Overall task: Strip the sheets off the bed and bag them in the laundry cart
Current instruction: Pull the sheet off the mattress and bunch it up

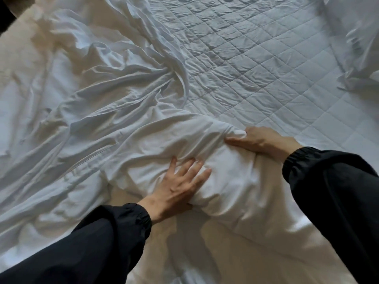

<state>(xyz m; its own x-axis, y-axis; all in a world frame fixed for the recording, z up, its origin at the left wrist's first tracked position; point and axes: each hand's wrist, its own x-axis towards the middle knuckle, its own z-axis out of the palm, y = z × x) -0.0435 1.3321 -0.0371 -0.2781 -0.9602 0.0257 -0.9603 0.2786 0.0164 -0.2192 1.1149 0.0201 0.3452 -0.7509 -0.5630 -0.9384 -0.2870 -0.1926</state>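
Our right hand (264, 140) gripped bunched sheet (225, 173), left hand (180, 187) pressed flat; beyond sheet lay quilted mattress pad (256, 58), pillow (361, 37).

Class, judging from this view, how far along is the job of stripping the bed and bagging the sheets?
Done: the sheet is off much of the quilted mattress pad. In hand: the right hand grips the bunched sheet, and the left hand presses on it. Left: gathering the crumpled rest, then bagging it all.
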